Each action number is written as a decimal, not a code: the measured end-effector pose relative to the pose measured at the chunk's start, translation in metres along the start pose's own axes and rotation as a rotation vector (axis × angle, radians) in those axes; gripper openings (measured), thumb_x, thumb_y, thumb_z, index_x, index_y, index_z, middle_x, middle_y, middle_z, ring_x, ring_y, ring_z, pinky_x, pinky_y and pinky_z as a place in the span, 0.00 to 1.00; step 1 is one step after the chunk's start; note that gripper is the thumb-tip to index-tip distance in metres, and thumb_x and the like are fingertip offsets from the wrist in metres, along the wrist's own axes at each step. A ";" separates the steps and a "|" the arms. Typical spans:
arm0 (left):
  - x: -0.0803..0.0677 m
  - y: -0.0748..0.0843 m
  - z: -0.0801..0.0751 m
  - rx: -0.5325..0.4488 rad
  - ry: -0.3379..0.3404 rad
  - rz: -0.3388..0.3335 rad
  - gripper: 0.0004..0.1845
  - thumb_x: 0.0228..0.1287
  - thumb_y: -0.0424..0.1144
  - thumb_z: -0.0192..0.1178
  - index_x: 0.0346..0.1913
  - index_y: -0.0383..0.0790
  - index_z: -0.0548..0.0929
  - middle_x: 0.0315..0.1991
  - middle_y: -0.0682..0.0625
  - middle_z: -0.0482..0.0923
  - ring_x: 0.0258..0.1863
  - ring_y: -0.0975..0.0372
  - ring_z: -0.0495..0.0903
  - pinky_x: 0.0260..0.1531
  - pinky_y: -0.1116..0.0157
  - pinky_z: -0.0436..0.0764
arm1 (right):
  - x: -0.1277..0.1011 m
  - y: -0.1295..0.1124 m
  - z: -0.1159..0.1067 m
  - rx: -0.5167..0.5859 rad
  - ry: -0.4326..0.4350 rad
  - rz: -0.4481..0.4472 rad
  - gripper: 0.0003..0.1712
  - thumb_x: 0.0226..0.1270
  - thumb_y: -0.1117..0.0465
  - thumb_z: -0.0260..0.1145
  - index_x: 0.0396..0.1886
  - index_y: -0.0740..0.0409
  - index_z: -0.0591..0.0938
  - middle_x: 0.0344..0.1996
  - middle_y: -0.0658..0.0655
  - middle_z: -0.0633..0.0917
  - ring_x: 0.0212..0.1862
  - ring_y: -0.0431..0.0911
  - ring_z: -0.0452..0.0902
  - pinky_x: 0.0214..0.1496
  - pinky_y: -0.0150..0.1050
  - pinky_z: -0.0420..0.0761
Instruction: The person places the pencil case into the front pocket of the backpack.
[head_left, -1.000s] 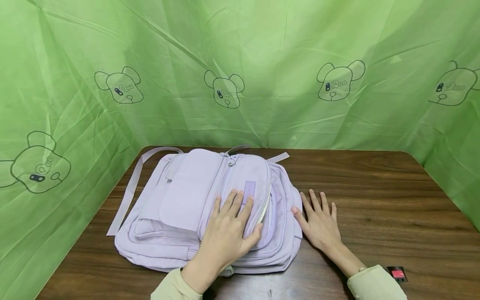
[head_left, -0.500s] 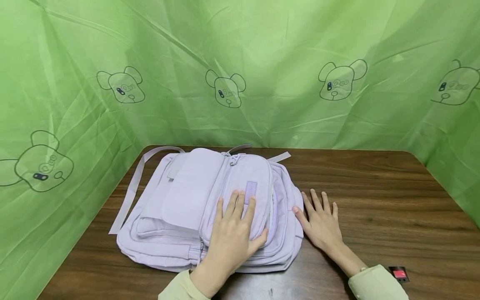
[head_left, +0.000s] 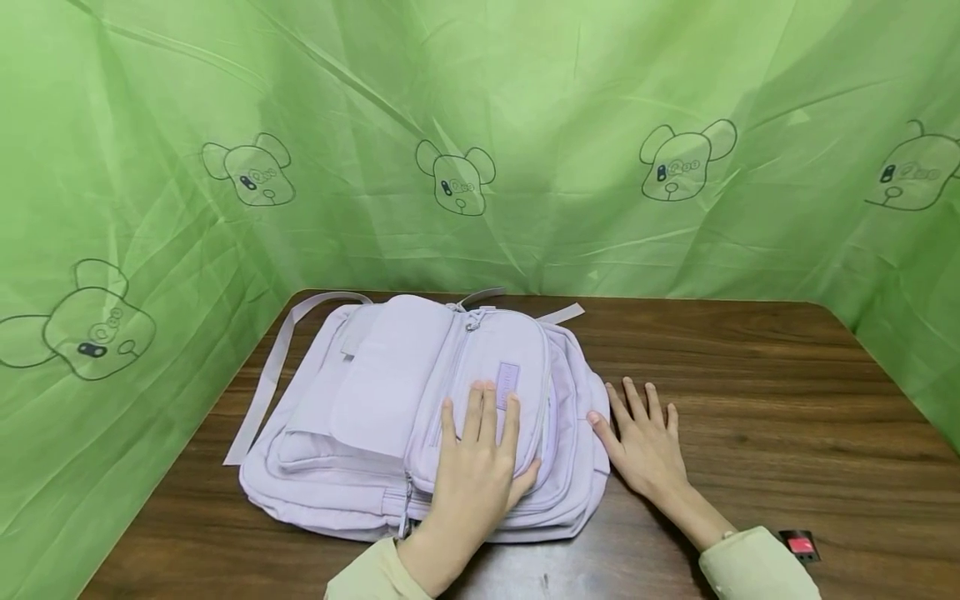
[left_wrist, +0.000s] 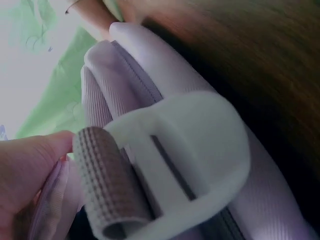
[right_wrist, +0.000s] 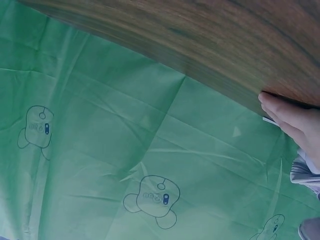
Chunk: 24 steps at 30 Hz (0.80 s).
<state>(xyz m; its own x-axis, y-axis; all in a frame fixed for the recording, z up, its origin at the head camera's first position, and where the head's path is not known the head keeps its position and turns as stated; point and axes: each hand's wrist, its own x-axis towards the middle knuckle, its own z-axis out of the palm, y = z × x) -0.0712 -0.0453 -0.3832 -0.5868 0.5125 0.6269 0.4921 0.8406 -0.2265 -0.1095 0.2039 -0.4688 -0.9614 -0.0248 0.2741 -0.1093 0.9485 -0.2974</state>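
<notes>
A lilac backpack [head_left: 382, 375] lies on its back on the wooden table, its front pockets facing up. My left hand [head_left: 474, 475] rests on the front pocket [head_left: 487, 342], fingers straight and touching the cloth below the small label [head_left: 507, 383]. My right hand [head_left: 647, 450] lies palm down on the table at the bag's right end, fingers spread, thumb against the bag. A zipper pull [head_left: 405, 508] hangs by my left wrist. In the left wrist view a pale plastic strap buckle [left_wrist: 215, 135] with rolled webbing [left_wrist: 107, 180] covers much of the bag's side.
The brown table [head_left: 765, 400] runs beyond the bag to the right. Green curtain [head_left: 540, 92] with bear-head drawings encloses the back and both sides. A small black and red item [head_left: 801, 545] lies by my right sleeve. A loose strap [head_left: 262, 392] trails off the bag's left side.
My left hand has slid slightly right and toward me over the front pocket, and the pale gap along the pocket's edge shows less. My right hand stays in place. The head view has shifted a little.
</notes>
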 end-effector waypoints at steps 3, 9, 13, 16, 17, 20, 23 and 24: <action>0.000 0.002 0.005 0.026 0.016 0.011 0.39 0.51 0.63 0.56 0.56 0.35 0.76 0.56 0.32 0.72 0.58 0.44 0.68 0.52 0.41 0.67 | 0.001 0.003 0.001 0.005 -0.007 0.004 0.39 0.69 0.36 0.43 0.68 0.59 0.65 0.67 0.67 0.60 0.69 0.65 0.44 0.62 0.68 0.42; 0.006 0.004 0.008 0.011 0.000 0.012 0.41 0.53 0.65 0.54 0.58 0.34 0.74 0.58 0.32 0.70 0.60 0.44 0.67 0.54 0.41 0.66 | 0.005 0.009 -0.001 0.003 -0.005 0.004 0.39 0.69 0.36 0.44 0.67 0.60 0.66 0.67 0.68 0.61 0.68 0.67 0.45 0.61 0.69 0.43; 0.012 0.004 0.000 -0.032 -0.117 -0.001 0.45 0.56 0.70 0.47 0.62 0.34 0.71 0.61 0.31 0.66 0.63 0.44 0.62 0.57 0.42 0.63 | 0.013 0.014 -0.008 0.011 -0.041 0.000 0.40 0.70 0.36 0.42 0.67 0.61 0.65 0.67 0.68 0.60 0.68 0.67 0.45 0.60 0.70 0.40; 0.018 -0.002 -0.012 -0.119 -0.272 -0.011 0.46 0.57 0.73 0.41 0.66 0.38 0.67 0.64 0.33 0.62 0.66 0.44 0.57 0.60 0.42 0.58 | 0.018 0.017 -0.015 0.028 -0.080 -0.002 0.40 0.70 0.36 0.39 0.68 0.61 0.64 0.67 0.68 0.60 0.68 0.67 0.46 0.59 0.71 0.38; 0.021 -0.005 -0.016 -0.152 -0.323 -0.014 0.46 0.58 0.73 0.39 0.67 0.40 0.66 0.65 0.34 0.60 0.67 0.44 0.55 0.60 0.41 0.56 | 0.019 0.019 -0.019 0.039 -0.092 0.002 0.40 0.71 0.36 0.39 0.68 0.61 0.64 0.67 0.68 0.60 0.67 0.67 0.46 0.59 0.72 0.37; 0.030 -0.020 -0.027 -0.220 -0.429 -0.011 0.45 0.59 0.74 0.35 0.70 0.45 0.62 0.69 0.38 0.56 0.68 0.45 0.51 0.61 0.40 0.51 | 0.020 0.024 -0.030 0.059 -0.111 0.016 0.39 0.71 0.37 0.38 0.68 0.61 0.63 0.67 0.69 0.59 0.67 0.68 0.47 0.58 0.73 0.38; 0.042 -0.037 -0.036 -0.219 -0.471 0.005 0.46 0.59 0.74 0.33 0.71 0.47 0.58 0.70 0.40 0.53 0.69 0.45 0.48 0.61 0.38 0.47 | 0.023 0.030 -0.044 0.033 -0.110 0.005 0.40 0.71 0.36 0.40 0.69 0.62 0.62 0.67 0.69 0.58 0.67 0.69 0.47 0.57 0.73 0.39; 0.047 -0.043 -0.039 -0.212 -0.476 0.015 0.46 0.58 0.75 0.33 0.71 0.46 0.57 0.70 0.40 0.52 0.69 0.45 0.47 0.61 0.38 0.46 | 0.024 0.032 -0.049 0.009 -0.105 -0.010 0.41 0.70 0.36 0.41 0.68 0.62 0.63 0.67 0.70 0.58 0.67 0.69 0.47 0.57 0.73 0.40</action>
<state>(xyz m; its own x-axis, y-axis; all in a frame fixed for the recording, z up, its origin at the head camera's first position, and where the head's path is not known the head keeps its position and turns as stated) -0.0953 -0.0640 -0.3150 -0.7818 0.5887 0.2056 0.5931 0.8038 -0.0464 -0.1238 0.2492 -0.4268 -0.9814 -0.0673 0.1798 -0.1204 0.9451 -0.3038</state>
